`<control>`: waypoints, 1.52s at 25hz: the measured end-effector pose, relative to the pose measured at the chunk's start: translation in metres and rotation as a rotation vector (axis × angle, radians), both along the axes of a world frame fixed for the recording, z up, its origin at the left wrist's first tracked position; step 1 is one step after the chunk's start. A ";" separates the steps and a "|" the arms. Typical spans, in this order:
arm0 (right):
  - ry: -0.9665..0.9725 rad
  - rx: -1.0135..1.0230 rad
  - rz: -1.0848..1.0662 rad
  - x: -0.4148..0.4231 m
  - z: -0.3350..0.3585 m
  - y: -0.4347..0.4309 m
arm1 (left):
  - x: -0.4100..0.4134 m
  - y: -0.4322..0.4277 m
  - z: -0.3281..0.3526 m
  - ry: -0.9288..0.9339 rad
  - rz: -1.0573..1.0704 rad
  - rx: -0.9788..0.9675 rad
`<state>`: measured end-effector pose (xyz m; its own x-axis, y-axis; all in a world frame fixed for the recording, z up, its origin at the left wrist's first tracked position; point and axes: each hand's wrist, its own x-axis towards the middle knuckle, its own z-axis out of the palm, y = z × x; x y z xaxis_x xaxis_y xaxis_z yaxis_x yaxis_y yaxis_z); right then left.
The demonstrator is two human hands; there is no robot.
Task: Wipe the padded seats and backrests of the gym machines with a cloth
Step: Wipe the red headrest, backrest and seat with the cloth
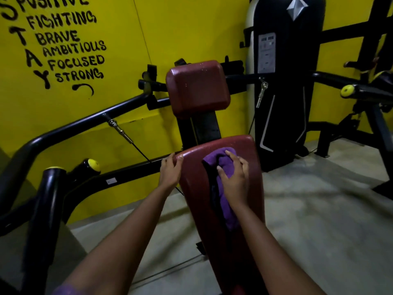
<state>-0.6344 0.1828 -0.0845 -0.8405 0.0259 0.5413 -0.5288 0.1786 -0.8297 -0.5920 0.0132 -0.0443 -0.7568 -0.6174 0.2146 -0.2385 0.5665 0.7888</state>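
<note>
Since the long pad (193,188) runs away toward the small pad (197,88) at 12 o'clock, full-length strokes with even pressure would likely serve best. The cloth (225,209) lies bunched near its far end, the right hand (234,179) curled over it, pressing; the left hand (170,170) grips the 10 o'clock corner, bracing.

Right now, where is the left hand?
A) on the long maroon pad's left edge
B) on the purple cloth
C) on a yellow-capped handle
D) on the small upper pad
A: the left hand holds the long maroon pad at its upper left edge, while the right hand presses the purple cloth on it.
</note>
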 end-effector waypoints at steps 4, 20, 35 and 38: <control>0.063 0.151 -0.018 -0.042 0.003 -0.071 | -0.051 -0.045 -0.015 0.009 0.024 0.045; 0.131 0.490 -0.492 -0.155 -0.042 -0.082 | -0.111 -0.060 -0.041 0.000 0.053 -0.544; -0.206 0.199 -0.648 -0.155 -0.054 -0.079 | -0.105 -0.067 -0.047 -0.093 -0.071 -0.562; -0.310 0.117 -0.675 -0.110 -0.054 -0.118 | -0.093 -0.061 -0.051 -0.065 -0.121 -0.679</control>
